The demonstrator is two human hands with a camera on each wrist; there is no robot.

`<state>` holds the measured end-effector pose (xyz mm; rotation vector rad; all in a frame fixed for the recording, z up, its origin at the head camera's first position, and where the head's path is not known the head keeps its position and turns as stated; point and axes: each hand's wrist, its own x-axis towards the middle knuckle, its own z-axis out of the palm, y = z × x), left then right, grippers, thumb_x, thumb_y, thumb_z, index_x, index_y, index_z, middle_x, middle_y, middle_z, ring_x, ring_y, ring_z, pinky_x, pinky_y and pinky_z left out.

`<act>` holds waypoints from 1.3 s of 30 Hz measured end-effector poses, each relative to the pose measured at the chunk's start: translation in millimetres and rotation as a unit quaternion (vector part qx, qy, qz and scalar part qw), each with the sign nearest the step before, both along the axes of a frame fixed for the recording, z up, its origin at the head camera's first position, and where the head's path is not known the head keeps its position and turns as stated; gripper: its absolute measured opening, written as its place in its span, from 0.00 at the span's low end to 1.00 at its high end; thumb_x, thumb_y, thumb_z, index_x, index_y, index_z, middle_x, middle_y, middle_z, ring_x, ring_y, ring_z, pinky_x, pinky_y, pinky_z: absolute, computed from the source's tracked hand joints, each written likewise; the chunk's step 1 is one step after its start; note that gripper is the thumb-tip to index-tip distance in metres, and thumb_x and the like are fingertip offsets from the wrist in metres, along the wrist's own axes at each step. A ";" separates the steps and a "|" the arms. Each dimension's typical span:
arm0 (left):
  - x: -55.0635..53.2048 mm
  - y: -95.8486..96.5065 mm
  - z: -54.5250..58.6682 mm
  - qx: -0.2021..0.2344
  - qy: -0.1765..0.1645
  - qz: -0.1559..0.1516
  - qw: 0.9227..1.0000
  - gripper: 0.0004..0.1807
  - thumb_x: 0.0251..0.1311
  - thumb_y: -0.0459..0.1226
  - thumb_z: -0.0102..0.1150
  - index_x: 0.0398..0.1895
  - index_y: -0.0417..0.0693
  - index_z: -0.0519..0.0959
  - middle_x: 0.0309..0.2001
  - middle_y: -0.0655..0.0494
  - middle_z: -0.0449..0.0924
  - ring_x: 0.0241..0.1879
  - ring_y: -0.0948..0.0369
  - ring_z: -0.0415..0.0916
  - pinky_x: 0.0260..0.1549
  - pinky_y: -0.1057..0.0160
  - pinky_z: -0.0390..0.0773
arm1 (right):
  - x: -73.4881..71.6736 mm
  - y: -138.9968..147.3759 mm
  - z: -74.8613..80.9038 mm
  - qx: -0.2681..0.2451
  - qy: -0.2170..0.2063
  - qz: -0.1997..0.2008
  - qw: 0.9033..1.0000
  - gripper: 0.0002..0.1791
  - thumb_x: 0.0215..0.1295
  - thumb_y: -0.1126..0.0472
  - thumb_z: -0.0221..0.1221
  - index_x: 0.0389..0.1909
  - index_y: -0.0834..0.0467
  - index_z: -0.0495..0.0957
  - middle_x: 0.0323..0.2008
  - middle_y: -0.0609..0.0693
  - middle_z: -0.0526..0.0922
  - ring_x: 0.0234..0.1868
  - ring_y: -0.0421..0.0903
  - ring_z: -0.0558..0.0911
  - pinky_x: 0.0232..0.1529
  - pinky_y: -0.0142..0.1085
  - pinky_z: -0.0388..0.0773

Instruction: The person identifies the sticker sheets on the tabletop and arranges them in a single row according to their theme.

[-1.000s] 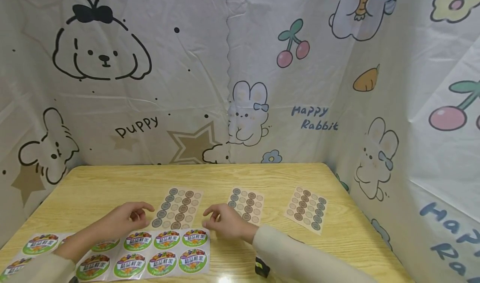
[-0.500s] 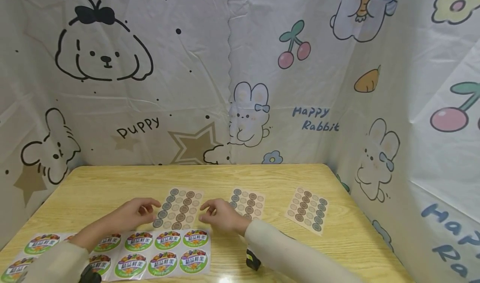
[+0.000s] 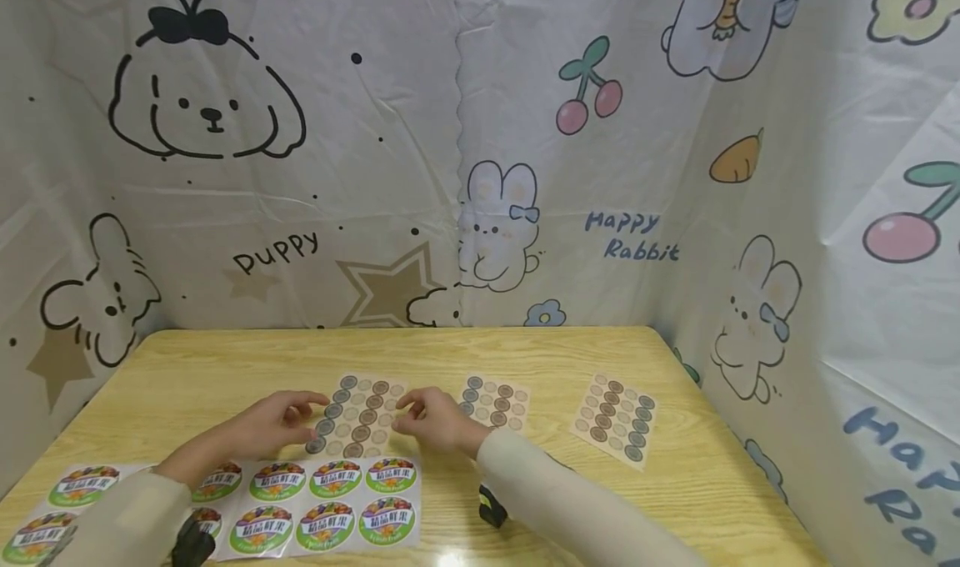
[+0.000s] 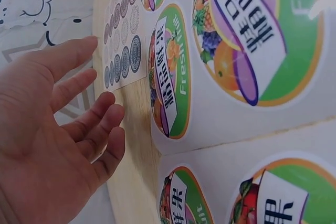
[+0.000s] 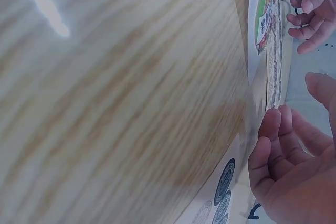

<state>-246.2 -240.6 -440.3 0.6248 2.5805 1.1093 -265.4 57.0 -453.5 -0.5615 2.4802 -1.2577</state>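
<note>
Between my two hands lies a sheet of round coin-like stickers (image 3: 360, 417), in grey, brown and pale rows. My left hand (image 3: 273, 423) hovers at its left edge, fingers loosely bent, and the left wrist view shows nothing in that hand (image 4: 58, 124). At the sheet's right edge is my right hand (image 3: 437, 421), thumb apart from the bent fingers; in the right wrist view it also holds nothing (image 5: 296, 166). Whether any fingertip touches the sheet, I cannot tell. Nearer to me lies a large sheet of oval fruit labels (image 3: 326, 524), partly under my left forearm.
Two similar coin-sticker sheets lie to the right: a middle one (image 3: 495, 396), partly hidden by my right hand, and a far right one (image 3: 613, 421). The wooden table (image 3: 525, 346) ends at a printed cloth (image 3: 375, 200) that rises behind and on both sides.
Both hands have moved slightly away from me and closer together, the left rightward and the right leftward, on either side of the left coin-sticker sheet. The sheets have stayed in place.
</note>
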 end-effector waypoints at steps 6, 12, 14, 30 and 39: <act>-2.4 2.3 1.5 -0.013 0.000 -0.005 1.000 0.34 0.62 0.36 0.68 0.69 0.32 0.69 0.58 0.32 0.75 0.57 0.39 0.74 0.54 0.38 0.76 | -2.7 -4.3 0.5 0.013 0.007 0.000 1.000 0.21 0.68 0.57 0.65 0.58 0.62 0.79 0.33 0.47 0.77 0.30 0.38 0.73 0.28 0.28 0.71; -5.9 2.5 0.0 -0.017 -0.036 0.003 0.999 0.35 0.60 0.34 0.69 0.71 0.36 0.68 0.61 0.29 0.72 0.60 0.36 0.72 0.56 0.35 0.73 | -6.1 -8.5 -1.6 0.033 0.022 0.003 0.999 0.23 0.66 0.57 0.67 0.60 0.60 0.79 0.34 0.46 0.79 0.32 0.37 0.74 0.32 0.27 0.73; -7.1 2.3 -0.7 -0.017 -0.048 0.004 0.999 0.36 0.60 0.33 0.69 0.72 0.38 0.68 0.62 0.28 0.70 0.61 0.32 0.70 0.58 0.33 0.72 | -7.6 -10.1 -3.0 0.039 0.028 0.007 0.999 0.24 0.65 0.58 0.67 0.60 0.60 0.79 0.33 0.46 0.79 0.31 0.36 0.74 0.32 0.27 0.73; -20.0 5.0 -11.2 -0.060 -0.033 0.013 0.998 0.36 0.56 0.30 0.70 0.71 0.43 0.71 0.58 0.33 0.73 0.49 0.49 0.69 0.49 0.51 0.74 | -7.7 -22.2 -7.1 0.107 0.046 0.010 0.993 0.27 0.62 0.56 0.70 0.61 0.57 0.80 0.30 0.43 0.77 0.29 0.37 0.72 0.31 0.28 0.70; -23.5 13.5 -13.0 -0.064 -0.020 0.033 0.997 0.34 0.56 0.34 0.73 0.68 0.45 0.75 0.55 0.39 0.74 0.48 0.51 0.69 0.48 0.52 0.72 | -10.1 -22.2 -4.9 0.165 0.087 -0.019 0.982 0.31 0.60 0.49 0.71 0.64 0.51 0.78 0.39 0.44 0.82 0.42 0.42 0.77 0.53 0.39 0.72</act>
